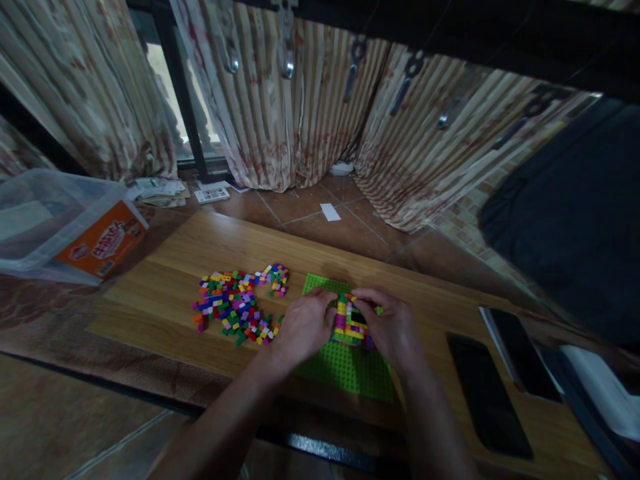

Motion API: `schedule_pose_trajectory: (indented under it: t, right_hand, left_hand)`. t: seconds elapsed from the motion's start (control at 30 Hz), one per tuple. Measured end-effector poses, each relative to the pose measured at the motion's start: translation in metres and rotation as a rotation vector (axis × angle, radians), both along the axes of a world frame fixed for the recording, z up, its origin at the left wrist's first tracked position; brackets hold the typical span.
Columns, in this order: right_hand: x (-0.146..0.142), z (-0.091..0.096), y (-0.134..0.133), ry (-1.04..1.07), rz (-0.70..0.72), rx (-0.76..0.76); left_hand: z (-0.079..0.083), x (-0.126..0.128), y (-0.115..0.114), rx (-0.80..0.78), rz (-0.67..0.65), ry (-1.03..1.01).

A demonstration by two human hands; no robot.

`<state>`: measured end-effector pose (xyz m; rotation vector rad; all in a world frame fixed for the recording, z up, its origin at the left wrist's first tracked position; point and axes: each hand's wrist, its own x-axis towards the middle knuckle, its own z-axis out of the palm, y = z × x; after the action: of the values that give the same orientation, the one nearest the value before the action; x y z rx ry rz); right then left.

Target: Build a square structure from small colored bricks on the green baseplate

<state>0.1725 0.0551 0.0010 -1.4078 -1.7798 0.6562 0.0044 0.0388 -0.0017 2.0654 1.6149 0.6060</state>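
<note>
A small walled build of coloured toy bricks [349, 325] stands on a green studded baseplate [350, 370], with a dark gap inside its walls. My left hand [309, 325] is closed at the build's left side, its thumb and fingers pinching near the upper left corner. From the right, my right hand [393, 325] also pinches the build, fingertips at its upper right edge. The fingers hide parts of the walls, and any single brick between them is too small to make out. Left of the baseplate, loose toy bricks [235, 307] lie in a spread-out heap.
The wooden table [165, 287] carries a black phone [487, 393] and another dark device [525, 353] at the right. A clear plastic tub [45, 220] with an orange label is at the far left. Curtains [280, 120] and a tiled floor with papers lie beyond.
</note>
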Motion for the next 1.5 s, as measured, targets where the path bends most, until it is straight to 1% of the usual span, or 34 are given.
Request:
schedule_pose_trajectory:
  t: [0.23,0.37,0.47,0.6,0.8,1.0,1.23,1.37,1.5]
  right_hand:
    - [-0.002,0.003,0.002,-0.084,0.044,-0.022]
    - [-0.002,0.003,0.003,-0.168,0.09,0.034]
    - [-0.002,0.003,0.004,-0.192,0.11,0.07]
    - [-0.004,0.003,0.003,-0.209,0.107,0.088]
    - [-0.005,0.0,-0.001,-0.215,0.054,0.139]
    - [-0.007,-0.002,-0.005,-0.148,-0.006,0.076]
    - [-0.005,-0.006,-0.007,0.058,-0.113,-0.054]
    - [-0.006,-0.011,-0.005,0.17,-0.16,-0.066]
    - [-0.007,-0.012,-0.002,0.234,-0.23,-0.053]
  left_hand:
    - [-0.002,0.0,0.0,0.001,-0.012,-0.001]
    - [-0.003,0.0,0.0,-0.007,-0.011,-0.006]
    - [-0.003,0.0,0.0,-0.005,-0.015,-0.014]
    - [-0.002,0.0,-0.001,-0.007,-0.022,-0.019]
    - [-0.002,0.0,-0.001,-0.005,-0.016,-0.016]
    - [-0.001,-0.001,-0.001,-0.003,-0.025,-0.008]
    - [0.003,-0.001,-0.001,-0.02,-0.039,0.0]
    - [0.002,-0.001,-0.001,-0.015,-0.037,-0.004]
    - [0.0,-0.001,-0.001,-0.009,-0.029,-0.01]
